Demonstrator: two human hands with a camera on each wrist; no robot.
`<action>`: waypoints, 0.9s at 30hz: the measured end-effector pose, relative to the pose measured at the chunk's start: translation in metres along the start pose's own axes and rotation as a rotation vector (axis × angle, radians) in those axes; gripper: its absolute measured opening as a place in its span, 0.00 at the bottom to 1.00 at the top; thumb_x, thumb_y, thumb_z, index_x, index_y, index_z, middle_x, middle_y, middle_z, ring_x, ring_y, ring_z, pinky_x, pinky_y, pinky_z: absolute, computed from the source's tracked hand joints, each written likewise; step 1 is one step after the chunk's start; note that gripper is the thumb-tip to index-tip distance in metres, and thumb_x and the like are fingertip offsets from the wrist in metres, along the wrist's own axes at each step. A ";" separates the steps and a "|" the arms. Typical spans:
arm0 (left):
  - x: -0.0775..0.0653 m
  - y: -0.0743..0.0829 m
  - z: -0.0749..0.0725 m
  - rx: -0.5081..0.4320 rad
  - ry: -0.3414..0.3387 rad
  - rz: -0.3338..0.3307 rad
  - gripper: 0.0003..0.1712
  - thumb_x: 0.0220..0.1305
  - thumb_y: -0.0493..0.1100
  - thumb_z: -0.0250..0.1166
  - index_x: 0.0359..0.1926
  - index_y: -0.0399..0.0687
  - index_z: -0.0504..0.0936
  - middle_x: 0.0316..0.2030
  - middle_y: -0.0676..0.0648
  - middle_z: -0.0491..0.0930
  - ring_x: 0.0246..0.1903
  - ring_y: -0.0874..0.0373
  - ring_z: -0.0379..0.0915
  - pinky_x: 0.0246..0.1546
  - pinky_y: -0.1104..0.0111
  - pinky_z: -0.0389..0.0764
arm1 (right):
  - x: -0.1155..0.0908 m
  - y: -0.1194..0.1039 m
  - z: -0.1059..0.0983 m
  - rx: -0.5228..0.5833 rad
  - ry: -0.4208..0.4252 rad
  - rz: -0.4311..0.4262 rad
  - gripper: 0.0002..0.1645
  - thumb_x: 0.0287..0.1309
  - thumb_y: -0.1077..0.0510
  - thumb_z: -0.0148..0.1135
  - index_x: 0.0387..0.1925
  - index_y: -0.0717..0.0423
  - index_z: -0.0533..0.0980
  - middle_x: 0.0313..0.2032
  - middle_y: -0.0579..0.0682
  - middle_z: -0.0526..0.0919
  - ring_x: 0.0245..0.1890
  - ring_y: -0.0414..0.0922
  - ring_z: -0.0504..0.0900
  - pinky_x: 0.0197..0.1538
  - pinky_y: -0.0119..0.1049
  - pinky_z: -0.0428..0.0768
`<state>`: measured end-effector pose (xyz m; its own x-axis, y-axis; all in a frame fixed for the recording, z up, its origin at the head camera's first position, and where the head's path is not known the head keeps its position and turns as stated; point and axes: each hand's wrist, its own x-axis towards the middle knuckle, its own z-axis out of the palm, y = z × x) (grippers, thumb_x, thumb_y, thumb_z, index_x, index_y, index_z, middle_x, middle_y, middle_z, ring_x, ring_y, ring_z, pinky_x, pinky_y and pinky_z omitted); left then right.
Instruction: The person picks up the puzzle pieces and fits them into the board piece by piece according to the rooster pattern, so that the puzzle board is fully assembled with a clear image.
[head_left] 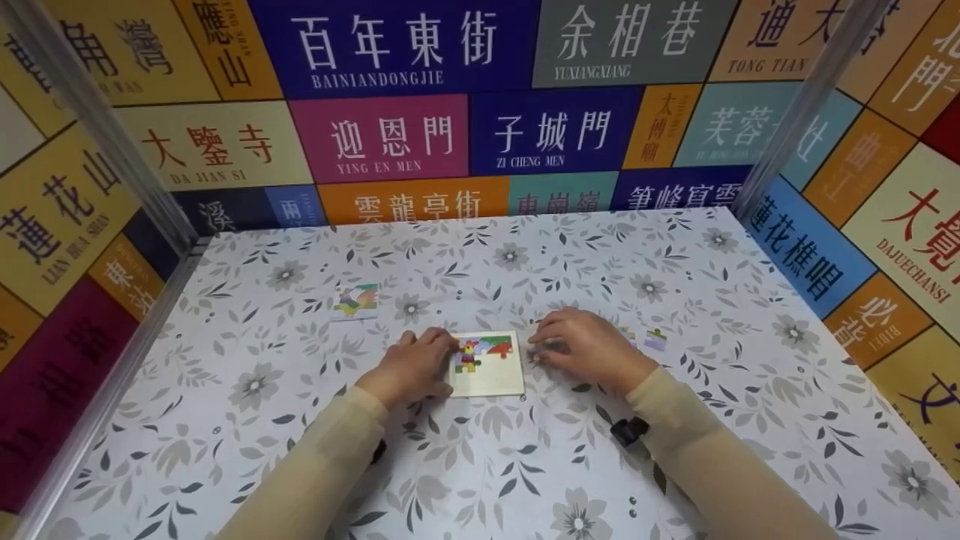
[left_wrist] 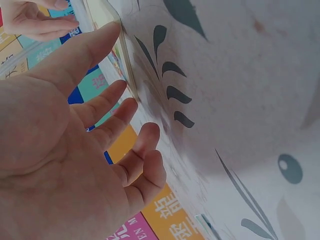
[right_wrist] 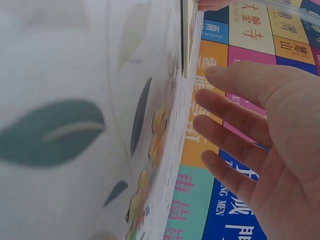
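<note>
A small puzzle tray (head_left: 487,382) with a pale bare base lies on the table. Joined colourful pieces (head_left: 471,352) fill its upper part, running down the left side. At the tray's left edge rests my left hand (head_left: 415,365), its thumb (left_wrist: 95,50) and nearest fingertips against the border and the other fingers loosely bent. My right hand (head_left: 589,346) hovers just off the tray's right edge. Its palm shows bare in the right wrist view, fingers (right_wrist: 232,115) relaxed and holding nothing. Partly hidden behind that hand is a loose puzzle piece (head_left: 628,335).
Another loose piece (head_left: 655,339) lies to the right of my right hand. Further back on the left is a small picture card (head_left: 355,301). A flower-patterned cover spreads over the table (head_left: 480,465), with sign-printed walls (head_left: 382,142) behind and at both sides.
</note>
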<state>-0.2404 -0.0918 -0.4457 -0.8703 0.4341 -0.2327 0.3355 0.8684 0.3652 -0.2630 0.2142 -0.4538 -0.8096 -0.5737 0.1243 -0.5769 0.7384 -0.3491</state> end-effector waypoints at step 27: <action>0.000 0.002 -0.003 0.035 -0.017 -0.011 0.38 0.63 0.49 0.75 0.70 0.50 0.71 0.73 0.46 0.66 0.64 0.40 0.64 0.64 0.42 0.70 | -0.029 0.031 -0.011 -0.010 -0.028 0.012 0.09 0.60 0.57 0.73 0.42 0.43 0.90 0.42 0.41 0.86 0.43 0.42 0.83 0.50 0.44 0.82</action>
<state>-0.2403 -0.0904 -0.4423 -0.8676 0.4285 -0.2523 0.3390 0.8809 0.3305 -0.2586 0.2577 -0.4579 -0.8130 -0.5746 0.0939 -0.5684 0.7486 -0.3414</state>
